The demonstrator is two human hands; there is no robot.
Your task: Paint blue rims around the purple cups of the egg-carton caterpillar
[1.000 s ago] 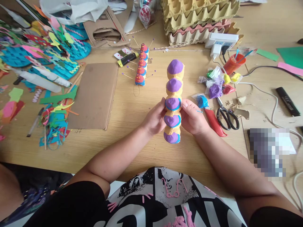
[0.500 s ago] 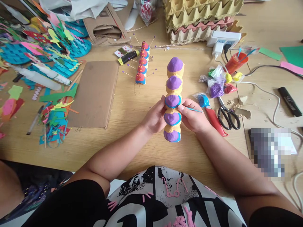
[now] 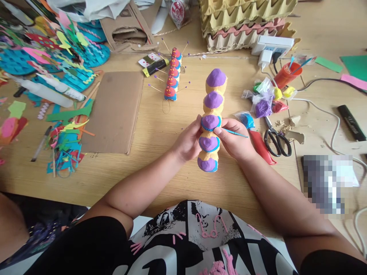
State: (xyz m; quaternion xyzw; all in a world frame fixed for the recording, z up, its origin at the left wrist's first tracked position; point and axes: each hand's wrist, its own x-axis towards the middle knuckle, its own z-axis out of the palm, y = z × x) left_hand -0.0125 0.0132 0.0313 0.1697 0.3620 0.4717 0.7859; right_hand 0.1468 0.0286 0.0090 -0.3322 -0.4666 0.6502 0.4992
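Note:
Upright over the table is an egg-carton strip [image 3: 213, 112] of several yellowish cups, each topped with purple clay. Blue clay edges the three lower cups. My left hand [image 3: 189, 141] is closed around the strip's left side, its fingers partly hidden behind it. On the other side, my right hand [image 3: 236, 143] pinches a thin blue clay roll [image 3: 237, 133] against the edge of the third cup. The roll's loose end sticks out to the right. Beyond stands a finished-looking caterpillar [image 3: 172, 78] of red and blue cups with smiling faces and purple-tipped sticks.
Cardboard [image 3: 114, 114], paper scraps [image 3: 69, 141] and glue bottles [image 3: 43, 89] lie left. Egg trays [image 3: 243, 23] are stacked at the back. On the right are scissors [image 3: 276, 139], a red comb-like piece [image 3: 262, 147], bagged clay [image 3: 262, 107], an orange cup [image 3: 286, 74] and a power strip [image 3: 272, 46].
The top of the egg-carton strip has tilted a little to the right. The blue roll's loose end has shifted slightly right and down with my right hand.

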